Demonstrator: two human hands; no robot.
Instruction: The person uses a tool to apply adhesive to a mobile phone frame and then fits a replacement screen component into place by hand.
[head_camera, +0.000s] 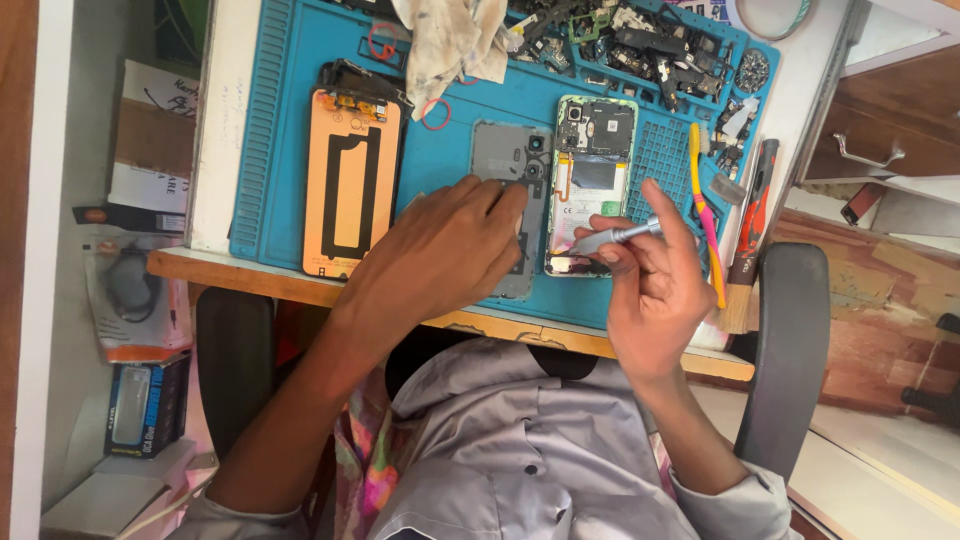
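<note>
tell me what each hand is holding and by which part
The right hand holds a silver screwdriver by its handle, tip toward the opened phone. The left hand grips nothing; its fingers rest on the grey back cover.

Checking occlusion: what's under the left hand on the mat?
The left hand rests on a grey phone back cover lying on the blue mat. Its camera end shows; the part beneath the hand is hidden.
</note>
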